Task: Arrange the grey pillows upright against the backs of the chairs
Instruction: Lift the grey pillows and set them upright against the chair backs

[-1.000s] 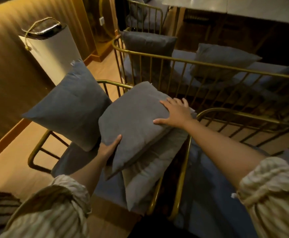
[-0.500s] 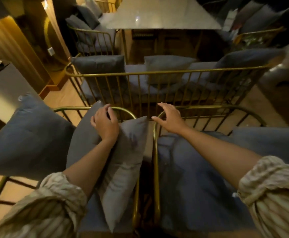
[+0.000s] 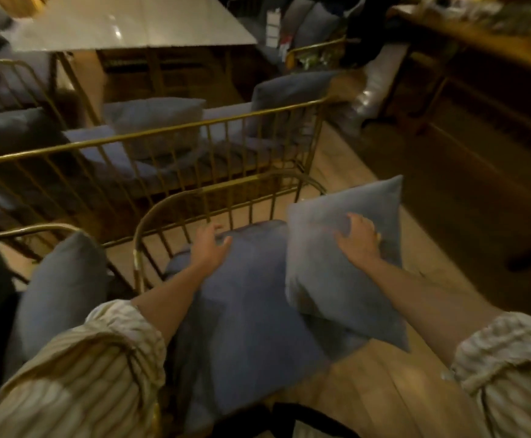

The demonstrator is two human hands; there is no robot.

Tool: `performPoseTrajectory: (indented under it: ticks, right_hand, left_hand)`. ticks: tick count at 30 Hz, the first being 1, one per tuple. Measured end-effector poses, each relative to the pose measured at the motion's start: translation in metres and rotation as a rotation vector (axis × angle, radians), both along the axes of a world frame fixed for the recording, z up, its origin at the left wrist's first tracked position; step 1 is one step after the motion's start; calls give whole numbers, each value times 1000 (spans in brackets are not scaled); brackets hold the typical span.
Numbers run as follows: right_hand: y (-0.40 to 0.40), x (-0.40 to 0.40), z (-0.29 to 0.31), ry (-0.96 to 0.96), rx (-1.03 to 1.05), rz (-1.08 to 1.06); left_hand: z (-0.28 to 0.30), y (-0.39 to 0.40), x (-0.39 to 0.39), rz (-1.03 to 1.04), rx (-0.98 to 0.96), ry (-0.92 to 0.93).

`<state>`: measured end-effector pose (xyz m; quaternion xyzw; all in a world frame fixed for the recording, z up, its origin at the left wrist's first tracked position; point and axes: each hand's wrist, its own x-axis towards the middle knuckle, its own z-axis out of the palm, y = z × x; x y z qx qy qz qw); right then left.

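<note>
**Pillow in the right hand, chair back at twelve o'clock**

The grey pillow point(image 3: 346, 267) stands tilted at the seat's three o'clock edge, gripped by the right hand point(image 3: 357, 238). The left hand point(image 3: 208, 246), spread, empty, rests on the seat cushion point(image 3: 242, 327). The chair back point(image 3: 213, 200) lies beyond.

Grey pillow point(image 3: 346, 263), gold chair frame point(image 3: 213, 192), cream striped sleeves point(image 3: 93, 358).

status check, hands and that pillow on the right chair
Right hand gripping grey pillow, tilted, not yet against gold chair back. Left hand open on seat cushion. Nothing in the way.
</note>
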<state>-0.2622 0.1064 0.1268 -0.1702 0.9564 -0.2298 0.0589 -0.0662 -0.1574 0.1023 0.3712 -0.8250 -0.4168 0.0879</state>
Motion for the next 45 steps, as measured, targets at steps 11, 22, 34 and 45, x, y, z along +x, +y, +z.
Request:
performPoseTrajectory:
  ticks: [11,22,34,45]
  right_hand:
    - [122,-53,-67,-252,-26,-274]
    - [119,-61,-135,-26,-145,-310]
    - [125,-83,-164,111,-272,-300]
    - [128,-83,-128,-80,-568,-277]
  left_hand:
    - [-86,124,-126,-120,294,-268]
    - [-180,112,-204,89,503,-301]
    - [-288,99,-252,197,1032,152]
    - [-176,72,-184,250,958,150]
